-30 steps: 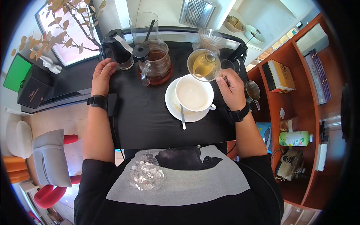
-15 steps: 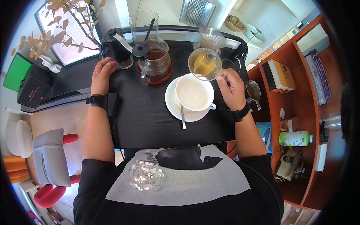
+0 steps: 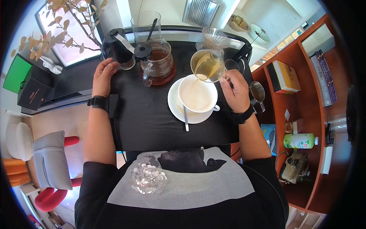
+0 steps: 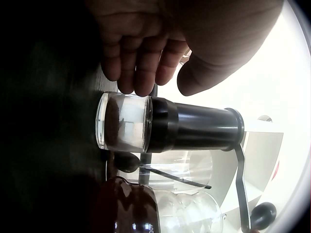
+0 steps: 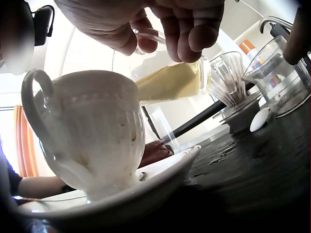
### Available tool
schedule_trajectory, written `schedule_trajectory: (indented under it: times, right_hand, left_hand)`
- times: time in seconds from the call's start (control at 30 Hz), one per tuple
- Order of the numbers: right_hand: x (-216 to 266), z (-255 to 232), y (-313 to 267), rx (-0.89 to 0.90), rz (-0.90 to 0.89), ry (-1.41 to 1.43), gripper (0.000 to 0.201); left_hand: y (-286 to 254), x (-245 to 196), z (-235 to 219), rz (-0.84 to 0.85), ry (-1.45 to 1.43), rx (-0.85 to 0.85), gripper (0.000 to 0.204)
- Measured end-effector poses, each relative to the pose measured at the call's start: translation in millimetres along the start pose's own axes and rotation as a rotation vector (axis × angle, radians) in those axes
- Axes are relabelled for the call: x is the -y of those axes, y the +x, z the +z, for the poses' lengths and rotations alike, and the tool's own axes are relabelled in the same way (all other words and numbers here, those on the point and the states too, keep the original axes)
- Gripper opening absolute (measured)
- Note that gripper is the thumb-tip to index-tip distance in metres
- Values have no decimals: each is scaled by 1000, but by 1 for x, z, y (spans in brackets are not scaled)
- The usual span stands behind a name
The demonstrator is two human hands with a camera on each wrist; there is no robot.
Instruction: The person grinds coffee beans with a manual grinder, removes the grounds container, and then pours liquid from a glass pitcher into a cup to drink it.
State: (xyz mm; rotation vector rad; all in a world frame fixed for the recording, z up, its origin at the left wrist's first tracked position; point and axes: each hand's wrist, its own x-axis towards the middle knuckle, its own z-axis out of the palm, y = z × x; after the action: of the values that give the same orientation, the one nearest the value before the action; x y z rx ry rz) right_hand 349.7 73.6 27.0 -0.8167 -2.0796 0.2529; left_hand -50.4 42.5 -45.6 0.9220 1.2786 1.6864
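My right hand (image 3: 237,91) pinches the handle of a clear glass cup (image 3: 213,66). Tilted toward a white teacup (image 3: 198,97), the glass holds a yellowish liquid (image 5: 170,81) that reaches its lowered lip, right over the teacup's far rim. Pale liquid shows inside the teacup, which stands on a white saucer (image 3: 173,108) with a spoon (image 3: 186,124). Brown drips mark the teacup's side in the right wrist view. My left hand (image 3: 102,78) holds nothing, its fingers loosely bent beside a black hand coffee grinder (image 3: 121,47) with brown grounds in its glass base.
A glass carafe (image 3: 162,65) of dark coffee stands right of the grinder, before a tall glass (image 3: 137,28). Behind the tilted glass is a ribbed glass dripper (image 3: 214,37). A metal pitcher (image 3: 257,91) sits off the table's right side, near the wooden shelf (image 3: 301,114).
The glass cup tips further toward the teacup, and its yellowish liquid has run to the lip. My left hand stays by the grinder.
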Motion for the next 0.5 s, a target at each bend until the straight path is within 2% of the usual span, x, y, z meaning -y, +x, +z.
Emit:
schedule_trajectory:
  times: [0.5]
  right_hand:
    - [2, -1, 2, -11, -34, -7, 10]
  left_hand:
    - [-1, -2, 1, -5, -1, 0, 30]
